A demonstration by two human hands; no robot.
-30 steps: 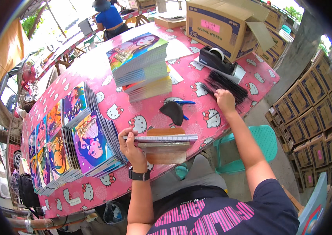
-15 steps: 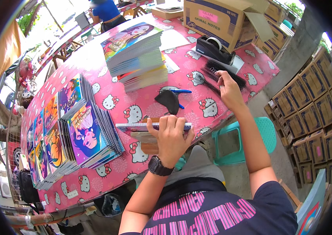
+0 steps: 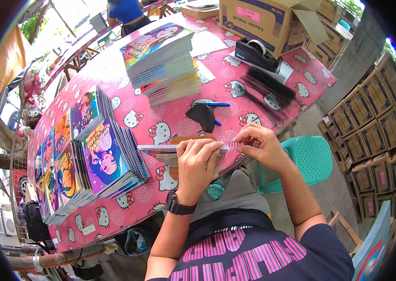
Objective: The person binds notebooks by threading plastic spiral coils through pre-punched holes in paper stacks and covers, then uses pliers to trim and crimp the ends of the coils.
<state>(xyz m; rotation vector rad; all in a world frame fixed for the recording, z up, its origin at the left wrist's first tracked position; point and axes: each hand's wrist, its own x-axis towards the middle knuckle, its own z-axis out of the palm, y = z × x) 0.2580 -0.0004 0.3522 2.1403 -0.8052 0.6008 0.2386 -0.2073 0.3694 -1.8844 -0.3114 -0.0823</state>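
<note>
Notebook: one notebook (image 3: 160,148), edge-on at the near side of the tabletop (image 3: 113,229), above a brown wooden board (image 3: 191,139); the clock directions below are read from here.
Left hand: the left hand (image 3: 197,161) lies across the notebook toward 3 o'clock, its fingers clamped on it.
Right hand: the right hand (image 3: 258,145) is at 3 o'clock, thumb and fingers pinched together on one dark spiral coil (image 3: 247,144) at the notebook's end.
Pliers: one blue-handled pair of pliers (image 3: 219,105), toward 1 o'clock, touching one black curved piece (image 3: 200,117).
Spare coils: one loose heap of black coils (image 3: 272,89) at 2 o'clock; they tangle too closely for me to count.
Tall stack: one stack of notebooks (image 3: 163,70) near 12 o'clock, a rainbow-coloured cover on top.
Bound piles: several notebook piles (image 3: 106,161) side by side at 9 o'clock, coils along their edges.
Tape dispenser: one black tape dispenser (image 3: 258,55) at 1 o'clock, holding one tape roll (image 3: 256,45).
Open carton: one cardboard carton (image 3: 251,28) beyond the dispenser at 1 o'clock, flaps raised, contents hidden.
Stool: one green stool (image 3: 312,161) at 3 o'clock.
Stacked cartons: rows of brown cartons (image 3: 371,126) farther out at 3 o'clock.
Co-worker: one person in a blue top (image 3: 130,11) at 11 o'clock.
</note>
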